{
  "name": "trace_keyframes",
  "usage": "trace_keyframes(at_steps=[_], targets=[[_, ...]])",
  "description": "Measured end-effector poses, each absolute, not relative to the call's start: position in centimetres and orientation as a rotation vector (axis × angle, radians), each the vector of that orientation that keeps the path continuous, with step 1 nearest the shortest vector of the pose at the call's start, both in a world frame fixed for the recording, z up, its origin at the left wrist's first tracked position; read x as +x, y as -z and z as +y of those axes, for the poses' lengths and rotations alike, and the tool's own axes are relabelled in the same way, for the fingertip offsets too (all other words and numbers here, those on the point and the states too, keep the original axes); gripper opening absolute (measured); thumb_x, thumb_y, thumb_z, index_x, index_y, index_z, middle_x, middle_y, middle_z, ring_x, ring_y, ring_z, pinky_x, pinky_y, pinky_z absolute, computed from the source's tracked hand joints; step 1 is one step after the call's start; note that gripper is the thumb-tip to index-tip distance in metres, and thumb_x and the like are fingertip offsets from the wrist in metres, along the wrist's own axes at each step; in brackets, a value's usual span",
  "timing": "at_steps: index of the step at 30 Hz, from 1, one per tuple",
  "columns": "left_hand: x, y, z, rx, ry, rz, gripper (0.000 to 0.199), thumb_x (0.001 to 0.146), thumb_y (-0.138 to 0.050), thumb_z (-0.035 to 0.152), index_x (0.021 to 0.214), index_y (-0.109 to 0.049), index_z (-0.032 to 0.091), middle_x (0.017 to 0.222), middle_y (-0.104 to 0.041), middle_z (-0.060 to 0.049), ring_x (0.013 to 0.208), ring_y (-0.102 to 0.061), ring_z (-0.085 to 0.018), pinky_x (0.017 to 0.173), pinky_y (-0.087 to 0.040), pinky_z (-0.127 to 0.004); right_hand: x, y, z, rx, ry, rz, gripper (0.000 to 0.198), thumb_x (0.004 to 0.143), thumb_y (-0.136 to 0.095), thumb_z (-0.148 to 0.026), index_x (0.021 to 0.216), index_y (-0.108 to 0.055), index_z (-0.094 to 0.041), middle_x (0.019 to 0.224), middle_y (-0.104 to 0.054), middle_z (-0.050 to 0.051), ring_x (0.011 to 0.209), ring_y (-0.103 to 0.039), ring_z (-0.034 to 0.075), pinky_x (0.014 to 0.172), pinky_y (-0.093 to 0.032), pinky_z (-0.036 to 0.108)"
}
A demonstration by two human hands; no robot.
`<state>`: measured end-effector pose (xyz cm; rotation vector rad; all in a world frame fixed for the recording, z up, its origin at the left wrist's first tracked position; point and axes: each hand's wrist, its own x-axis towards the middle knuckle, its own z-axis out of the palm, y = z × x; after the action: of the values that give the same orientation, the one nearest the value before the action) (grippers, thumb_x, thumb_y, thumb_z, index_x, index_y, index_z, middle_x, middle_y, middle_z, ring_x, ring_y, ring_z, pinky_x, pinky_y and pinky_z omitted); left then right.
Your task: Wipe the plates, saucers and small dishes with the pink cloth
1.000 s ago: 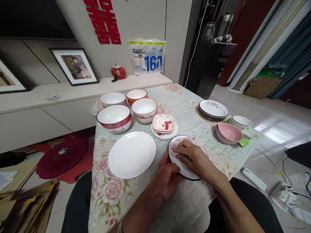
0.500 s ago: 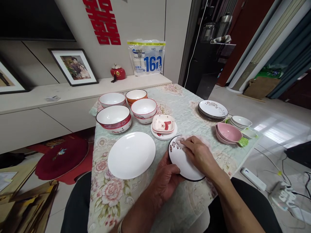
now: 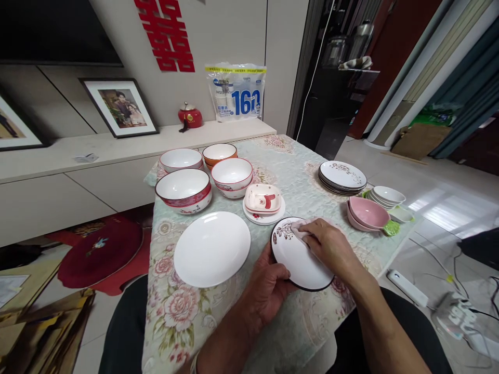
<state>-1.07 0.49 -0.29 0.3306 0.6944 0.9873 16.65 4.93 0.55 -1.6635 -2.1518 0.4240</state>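
A white plate with a dark rim and a brown floral print (image 3: 298,262) is tilted up above the table's near side. Its left edge is gripped by my left hand (image 3: 271,283), thumb on top and fingers beneath. My right hand (image 3: 327,241) pinches a pale wiping cloth (image 3: 299,228) and presses it on the plate's upper face, beside the print. Part of the cloth is hidden under the fingers. To the left lies a large plain white plate (image 3: 212,249). Just beyond the held plate, square bear-print dishes (image 3: 263,198) rest on small white plates (image 3: 260,219).
Stacked bowls (image 3: 183,188) stand at the table's back left. At the right are dark-rimmed plates (image 3: 342,175), pink bowls (image 3: 367,213) and small white bowls (image 3: 385,195) near the edge. A floral cloth (image 3: 179,311) covers the table. A low cabinet (image 3: 128,143) runs behind.
My right hand has slid slightly right across the plate with the cloth, uncovering more of the floral print. The left hand keeps its grip on the plate.
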Motion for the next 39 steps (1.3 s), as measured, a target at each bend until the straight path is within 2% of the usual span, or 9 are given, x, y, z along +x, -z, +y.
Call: trace_keyframes(at_steps=[3, 7, 11, 15, 20, 26, 28, 33, 39], targets=[[-1.1, 0.3, 0.5, 0.326, -0.982, 0.691, 0.08, 0.056, -0.053, -0.003, 0.131, -0.054, 0.027, 0.114, -0.064, -0.004, 0.089, -0.059, -0.019, 0.078, -0.054, -0.037, 14.8, -0.7, 4.7, -1.567, -0.402, -2.223, 0.034, 0.093, -0.049, -0.016, 0.119, -0.069, -0.024, 0.1, -0.063, 0.008, 0.09, -0.06, 0.021, 0.079, -0.047, 0.032], [-1.1, 0.5, 0.5, 0.329, -0.971, 0.688, 0.082, 0.055, -0.054, -0.003, 0.133, -0.052, 0.025, 0.107, -0.066, -0.005, 0.086, -0.06, -0.02, 0.075, -0.054, -0.036, 14.7, -1.7, 4.0, -1.257, -0.781, -2.34, 0.03, 0.085, -0.058, -0.009, 0.102, -0.074, -0.028, 0.098, -0.066, 0.002, 0.094, -0.061, 0.017, 0.084, -0.045, 0.028], [-1.1, 0.5, 0.6, 0.343, -0.977, 0.662, 0.079, 0.054, -0.054, -0.003, 0.129, -0.055, 0.023, 0.114, -0.066, -0.007, 0.091, -0.061, -0.022, 0.08, -0.054, -0.039, 17.3, -2.0, 3.9, -1.204, -1.097, -2.35, 0.031, 0.076, -0.061, -0.003, 0.09, -0.075, -0.026, 0.094, -0.07, -0.002, 0.092, -0.063, 0.016, 0.084, -0.046, 0.026], [-1.0, 0.4, 0.5, 0.331, -0.986, 0.676, 0.081, 0.055, -0.054, -0.002, 0.131, -0.054, 0.025, 0.123, -0.063, -0.007, 0.098, -0.061, -0.024, 0.082, -0.054, -0.04, 18.7, -1.1, 4.5, -1.462, -0.882, -2.239, 0.029, 0.076, -0.057, -0.005, 0.09, -0.073, -0.024, 0.099, -0.07, 0.001, 0.093, -0.063, 0.018, 0.085, -0.046, 0.029], [-1.1, 0.3, 0.5, 0.347, -0.98, 0.685, 0.08, 0.057, -0.054, -0.001, 0.132, -0.054, 0.026, 0.114, -0.065, -0.005, 0.09, -0.059, -0.019, 0.081, -0.054, -0.037, 16.0, -1.0, 4.4, -1.575, -0.5, -2.19, 0.031, 0.091, -0.05, -0.016, 0.113, -0.071, -0.023, 0.098, -0.063, 0.007, 0.09, -0.06, 0.02, 0.082, -0.046, 0.032], [-1.2, 0.2, 0.5, 0.355, -0.948, 0.66, 0.084, 0.056, -0.056, -0.002, 0.135, -0.052, 0.024, 0.109, -0.066, -0.007, 0.088, -0.06, -0.02, 0.077, -0.053, -0.035, 15.1, -2.6, 3.3, -1.235, -0.805, -2.458, 0.036, 0.085, -0.051, -0.004, 0.097, -0.075, -0.027, 0.09, -0.062, 0.002, 0.085, -0.059, 0.015, 0.075, -0.045, 0.026], [-1.2, 0.1, 0.5, 0.349, -0.951, 0.663, 0.084, 0.056, -0.056, -0.001, 0.136, -0.051, 0.025, 0.112, -0.066, -0.007, 0.09, -0.061, -0.02, 0.078, -0.053, -0.035, 15.6, -2.6, 3.3, -1.263, -0.825, -2.431, 0.04, 0.084, -0.05, -0.002, 0.101, -0.076, -0.028, 0.093, -0.064, 0.002, 0.087, -0.059, 0.015, 0.078, -0.045, 0.026], [-1.1, 0.1, 0.4, 0.338, -0.973, 0.68, 0.08, 0.056, -0.055, 0.0, 0.132, -0.054, 0.025, 0.114, -0.066, -0.006, 0.092, -0.06, -0.02, 0.077, -0.052, -0.033, 15.2, -2.2, 3.5, -1.442, -0.573, -2.34, 0.037, 0.087, -0.049, -0.005, 0.104, -0.075, -0.026, 0.089, -0.058, 0.004, 0.084, -0.056, 0.017, 0.075, -0.044, 0.028], [-1.2, 0.4, 0.4, 0.343, -0.968, 0.644, 0.085, 0.055, -0.054, -0.002, 0.136, -0.051, 0.026, 0.112, -0.066, -0.006, 0.088, -0.061, -0.019, 0.077, -0.052, -0.034, 15.2, -2.6, 3.2, -1.177, -0.884, -2.448, 0.042, 0.085, -0.052, -0.003, 0.107, -0.075, -0.031, 0.091, -0.062, 0.001, 0.089, -0.058, 0.015, 0.078, -0.044, 0.026]])
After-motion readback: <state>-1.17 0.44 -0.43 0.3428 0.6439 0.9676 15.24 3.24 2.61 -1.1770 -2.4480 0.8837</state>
